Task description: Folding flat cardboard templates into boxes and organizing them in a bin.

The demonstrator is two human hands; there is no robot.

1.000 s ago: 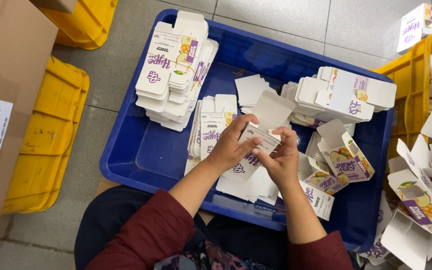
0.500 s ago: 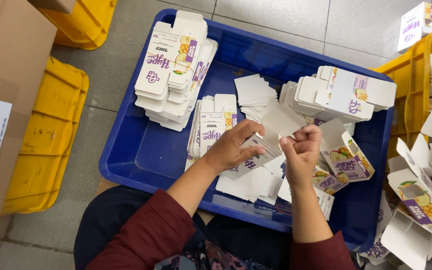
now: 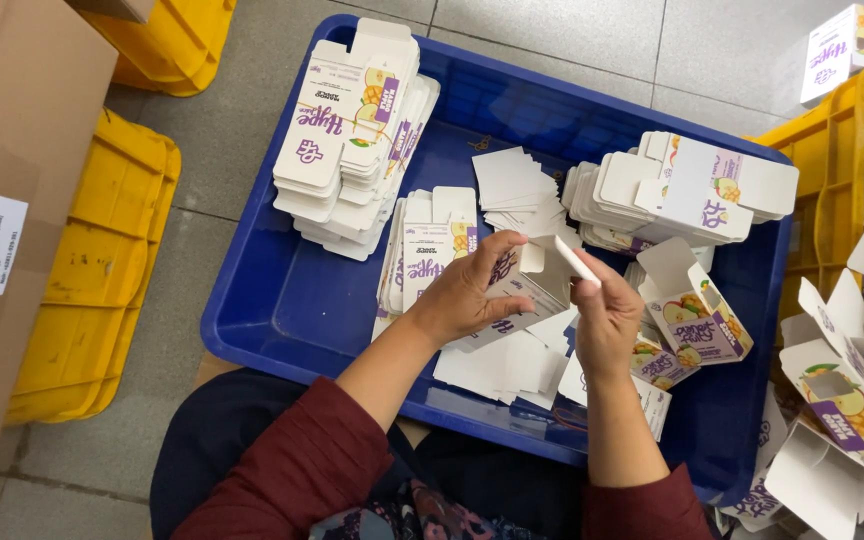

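At the blue tray's (image 3: 282,310) centre, left hand (image 3: 467,290) grips a half-formed carton (image 3: 524,285), right hand (image 3: 604,318) pinches its flap; one finished box (image 3: 697,315) at 3 o'clock (flat stacks (image 3: 352,130) at 11 remain).

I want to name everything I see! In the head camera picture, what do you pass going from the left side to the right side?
Brown cardboard box → yellow crate → tall stack of flat cartons → left hand → right hand → opened carton → yellow crate of folded boxes.
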